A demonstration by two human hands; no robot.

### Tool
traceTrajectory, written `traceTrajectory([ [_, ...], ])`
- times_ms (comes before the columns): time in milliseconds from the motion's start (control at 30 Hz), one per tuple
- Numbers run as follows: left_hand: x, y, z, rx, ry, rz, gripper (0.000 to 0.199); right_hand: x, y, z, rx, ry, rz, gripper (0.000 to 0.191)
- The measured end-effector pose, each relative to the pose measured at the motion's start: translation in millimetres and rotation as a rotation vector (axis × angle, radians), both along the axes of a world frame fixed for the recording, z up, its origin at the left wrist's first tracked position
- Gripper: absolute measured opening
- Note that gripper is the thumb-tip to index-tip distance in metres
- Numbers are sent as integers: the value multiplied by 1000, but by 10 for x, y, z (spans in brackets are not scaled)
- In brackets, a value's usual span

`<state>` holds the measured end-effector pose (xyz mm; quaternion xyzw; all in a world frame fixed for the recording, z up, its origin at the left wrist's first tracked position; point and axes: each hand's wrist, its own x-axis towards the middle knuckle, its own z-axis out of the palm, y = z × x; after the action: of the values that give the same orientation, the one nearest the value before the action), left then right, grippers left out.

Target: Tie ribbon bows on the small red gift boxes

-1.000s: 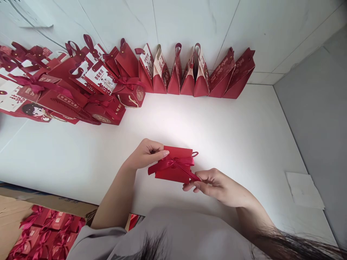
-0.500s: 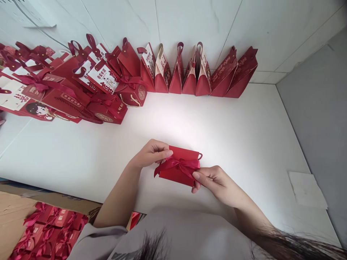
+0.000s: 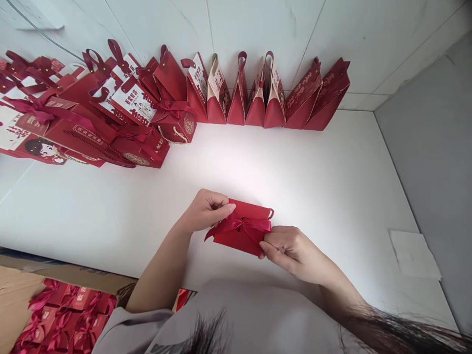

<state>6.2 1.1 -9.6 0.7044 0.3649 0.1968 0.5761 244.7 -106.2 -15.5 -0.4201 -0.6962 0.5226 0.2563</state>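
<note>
A broad stretch of white table (image 3: 324,196) is being left between the red box (image 3: 236,240) and the gift bags (image 3: 236,110) lining the tiled wall; more room is extending rightward to a grey panel (image 3: 435,162), near which a white sheet (image 3: 415,253) is lying by the table's edge. Below the near edge, at left, ribboned boxes (image 3: 61,317) are being held in a carton (image 3: 99,279). Large red Chinese characters are being displayed on a white-fronted bag (image 3: 138,104); its smallest print cannot be made out. Over the table's near part, before the person's torso, the red box is being held with its long axis running left to right, its right end slanting bodyward and its bow (image 3: 255,224) facing up. Its far left corner is being grasped by the left hand (image 3: 208,211); its right end is being pinched by the right hand (image 3: 291,250), though whether by ribbon or board cannot be told.
</note>
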Motion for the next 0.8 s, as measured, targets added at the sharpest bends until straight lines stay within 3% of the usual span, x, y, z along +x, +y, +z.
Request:
traceTrajectory([
  [167, -55, 28, -30, 35, 0, -18, 42, 55, 20, 28, -106, 58, -62, 33],
  [400, -103, 47, -40, -42, 48, -32, 39, 63, 69, -15, -276, 226, -339, 43],
  [633, -91, 3, 72, -52, 117, -71, 42, -42, 26, 37, -305, 133, -266, 37],
  [800, -94, 6, 64, -32, 92, -77, 38, -42, 3, 52, -322, 99, -201, 34],
])
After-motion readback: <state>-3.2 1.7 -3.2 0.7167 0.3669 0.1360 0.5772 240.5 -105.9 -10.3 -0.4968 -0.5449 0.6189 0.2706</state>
